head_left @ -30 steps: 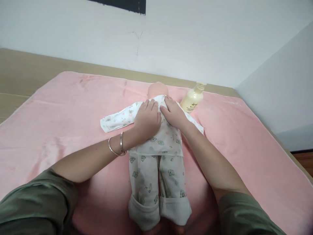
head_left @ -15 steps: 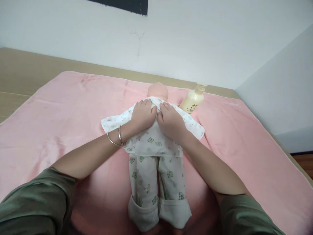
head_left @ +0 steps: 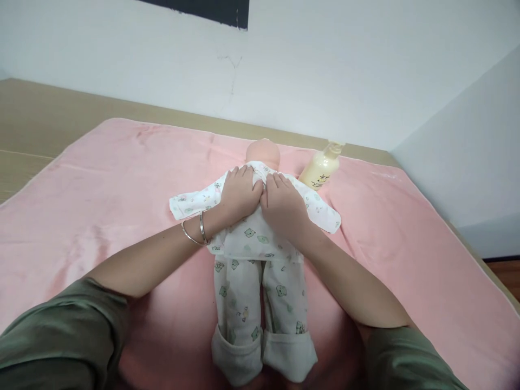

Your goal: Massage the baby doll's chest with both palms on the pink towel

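A baby doll [head_left: 263,154] lies stretched out on a pink blanket, its head away from me. It wears a white shirt [head_left: 254,238] printed with small green animals, sleeves spread to both sides, and matching trousers [head_left: 282,298] with turned-up cuffs. On the upper left of the shirt my left hand [head_left: 242,192] rests flat, fingers pointing toward the doll's neck. My right hand [head_left: 285,206] lies the same way beside it, the two thumbs close together below the collar. Both hands cover part of the shirt front. No object shows in either hand.
A pale yellow pump bottle [head_left: 320,169] leans or lies tilted beyond the right sleeve. The pink blanket [head_left: 406,244] covers most of a wooden surface [head_left: 32,124]. Behind it rises a white wall [head_left: 309,70], meeting another wall at the right.
Both hands stay on the doll's chest, shifting only slightly, with the right fingers a little lower. The view has moved very slightly; the doll and bottle look unmoved.
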Motion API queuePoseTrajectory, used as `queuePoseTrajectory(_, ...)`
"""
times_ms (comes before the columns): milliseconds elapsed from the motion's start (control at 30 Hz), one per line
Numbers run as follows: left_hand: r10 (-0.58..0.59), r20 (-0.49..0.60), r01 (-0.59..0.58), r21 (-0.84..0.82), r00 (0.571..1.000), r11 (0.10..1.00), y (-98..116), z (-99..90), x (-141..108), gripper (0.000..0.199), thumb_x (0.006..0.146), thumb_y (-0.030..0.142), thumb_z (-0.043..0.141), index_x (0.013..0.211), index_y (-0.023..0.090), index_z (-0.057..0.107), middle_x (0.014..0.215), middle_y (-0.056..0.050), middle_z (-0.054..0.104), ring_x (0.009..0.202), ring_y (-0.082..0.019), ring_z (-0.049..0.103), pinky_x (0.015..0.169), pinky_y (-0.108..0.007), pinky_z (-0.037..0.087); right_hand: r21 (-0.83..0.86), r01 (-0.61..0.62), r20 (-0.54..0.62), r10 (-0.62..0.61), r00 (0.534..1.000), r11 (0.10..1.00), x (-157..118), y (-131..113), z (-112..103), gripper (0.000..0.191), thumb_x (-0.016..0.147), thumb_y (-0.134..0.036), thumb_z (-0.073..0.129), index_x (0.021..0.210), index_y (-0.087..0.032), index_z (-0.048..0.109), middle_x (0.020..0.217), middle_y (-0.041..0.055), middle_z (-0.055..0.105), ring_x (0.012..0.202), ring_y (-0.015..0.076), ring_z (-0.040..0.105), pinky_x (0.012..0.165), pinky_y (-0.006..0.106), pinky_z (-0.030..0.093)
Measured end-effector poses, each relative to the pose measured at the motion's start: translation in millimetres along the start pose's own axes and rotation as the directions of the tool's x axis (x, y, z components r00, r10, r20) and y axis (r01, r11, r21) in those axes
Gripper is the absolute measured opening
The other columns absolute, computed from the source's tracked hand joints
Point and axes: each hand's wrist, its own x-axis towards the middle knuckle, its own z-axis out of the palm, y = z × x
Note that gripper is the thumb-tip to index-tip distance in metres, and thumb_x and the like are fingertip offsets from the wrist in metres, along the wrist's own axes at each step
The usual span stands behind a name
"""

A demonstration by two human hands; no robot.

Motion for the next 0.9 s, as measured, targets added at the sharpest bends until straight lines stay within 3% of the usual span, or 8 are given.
queuePoseTrajectory(67, -0.013, -0.006, 0.013, -0.005, 1.0, 1.0, -1, 0.5, 2, 0.022, 0.095, 0.024, 0.037, 0.1, 0.019, 0.058, 0.111, -0.017, 0.069, 0.109, -0.035, 0.062, 0.101, -0.052, 0.048, 0.017, 0.023, -0.008, -0.023, 1.0, 1.0, -3, -2, -3, 0.042, 0.099, -0.02, 0.028, 0.119, -0.006, 0.062, 0.125, 0.0264, 0.066, 0.126, 0.0384, 0.056, 0.115, 0.055, 0.041)
queuePoseTrajectory(200, -0.005, -0.042, 0.003, -0.033, 0.999, 0.999, -1, 5.2, -1, 0.026, 0.094, 0.025, 0.038, 0.107, 0.017, 0.059, 0.115, -0.017, 0.069, 0.113, -0.035, 0.061, 0.103, -0.052, 0.046, 0.193, -0.052, 0.109, 0.031, 0.994, 0.98, 9, 18, -7, 0.036, 0.097, -0.026, 0.037, 0.114, -0.016, 0.066, 0.121, 0.0178, 0.071, 0.117, 0.0346, 0.063, 0.105, 0.052, 0.051)
queuePoseTrajectory(300, 0.0, -0.056, -0.003, -0.051, 0.998, 0.999, -1, 8.8, -2, 0.03, 0.095, 0.027, 0.038, 0.111, 0.016, 0.06, 0.118, -0.018, 0.068, 0.116, -0.036, 0.059, 0.105, -0.053, 0.044, 0.283, -0.098, 0.106, 0.07, 0.992, 0.954, 21, 37, 1, 0.045, 0.097, -0.036, 0.041, 0.131, -0.015, 0.062, 0.143, 0.0162, 0.063, 0.136, 0.0353, 0.054, 0.115, 0.056, 0.044)
queuePoseTrajectory(433, -0.013, -0.066, 0.008, -0.068, 0.998, 0.998, -1, 9.9, -3, 0.028, 0.095, 0.028, 0.04, 0.11, 0.017, 0.061, 0.119, -0.017, 0.069, 0.12, -0.037, 0.058, 0.106, -0.054, 0.043, 0.288, -0.13, 0.073, 0.113, 0.991, 0.949, 23, 44, 14, 0.062, 0.098, -0.041, 0.039, 0.149, -0.006, 0.049, 0.16, 0.0191, 0.047, 0.151, 0.0362, 0.039, 0.126, 0.058, 0.031)
queuePoseTrajectory(600, -0.024, -0.044, 0.021, -0.067, 0.999, 0.997, 1, 8.2, -3, 0.029, 0.095, 0.027, 0.039, 0.11, 0.016, 0.061, 0.121, -0.018, 0.068, 0.122, -0.037, 0.057, 0.107, -0.053, 0.043, 0.276, -0.128, 0.062, 0.115, 0.991, 0.953, 20, 40, 16, 0.064, 0.099, -0.041, 0.038, 0.15, -0.003, 0.048, 0.16, 0.02, 0.046, 0.151, 0.0351, 0.041, 0.126, 0.053, 0.031)
queuePoseTrajectory(900, 0.014, -0.057, -0.017, -0.044, 0.998, 0.999, -2, 9.0, -1, 0.031, 0.096, 0.029, 0.037, 0.107, 0.015, 0.062, 0.116, -0.017, 0.07, 0.11, -0.034, 0.061, 0.103, -0.051, 0.046, 0.286, -0.119, 0.034, 0.114, 0.993, 0.951, 20, 44, 19, 0.062, 0.099, -0.042, 0.038, 0.149, -0.007, 0.05, 0.159, 0.0184, 0.048, 0.149, 0.0352, 0.043, 0.125, 0.056, 0.033)
